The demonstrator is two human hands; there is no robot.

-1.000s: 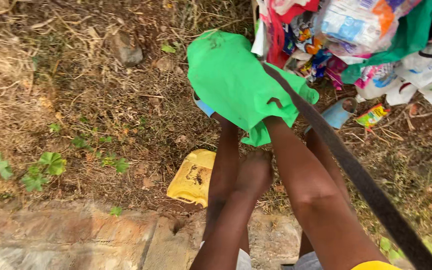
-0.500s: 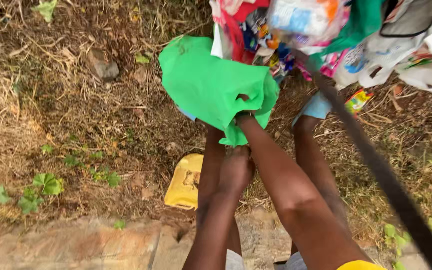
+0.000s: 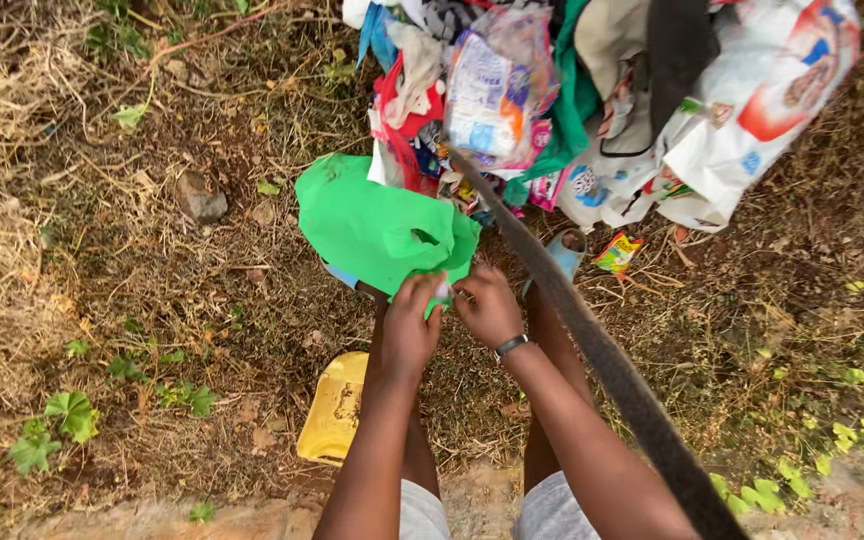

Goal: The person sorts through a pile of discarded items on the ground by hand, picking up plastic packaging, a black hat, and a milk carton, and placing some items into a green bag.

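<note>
Crinkling thin and glossy between your hands, the green plastic bag [image 3: 377, 225] is a soft, flat film with a cut-out handle hole near its lower right edge, and it hangs spread out over your knees, just above the dry ground [image 3: 152, 250]. That ground is rough: brown soil, straw-like dead grass, a small grey stone [image 3: 200, 198] and a few round-leafed green weeds [image 3: 67, 415]. A flattened yellow plastic jerrycan [image 3: 335, 408] lies on the soil beside your left leg, dented and dirt-stained.

Above the bag a big bundle of plastic waste [image 3: 592, 110] fills the top of the view: crumpled wrappers, white printed sacks, red, blue and green films, all packed loosely together. A small bright sachet [image 3: 617, 252] lies on the ground just below it. A dark woven strap [image 3: 592, 350] runs diagonally from the bundle down past your right arm.

Your left hand [image 3: 412, 325] is closed, fingers pinching the bag's lower edge. Your right hand [image 3: 487, 305], with a dark band at the wrist, is curled shut on the same edge just beside it, the two hands nearly touching. Both forearms reach forward from your knees.
</note>
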